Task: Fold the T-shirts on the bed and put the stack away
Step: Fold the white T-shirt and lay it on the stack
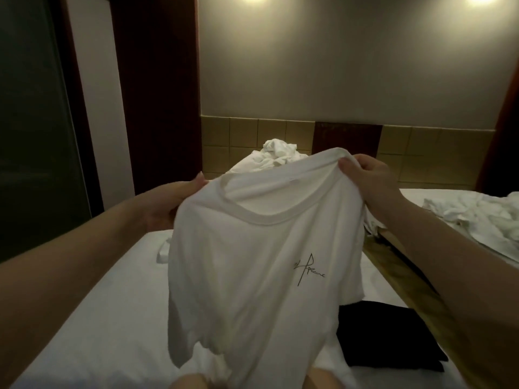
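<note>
Arms outstretched over the bed, a person holds up a white T-shirt by its shoulders. The left hand grips the cloth at one side of the collar, thumb on top, fingers hidden behind the fabric. The right hand sits higher and pinches the other shoulder, thumb pressed on the front. The shirt hangs from both grips with its chest facing the person, a small black script logo showing, its lower part bunched toward the bed's near edge. A folded black garment lies flat by the bed's right edge, just beside the hanging shirt. A crumpled white pile sits at the far end of the bed, near the tiled wall. Open sheet runs along the bed's left side. Past the right edge, a strip of wooden floor separates a second bed strewn with rumpled white linen.
</note>
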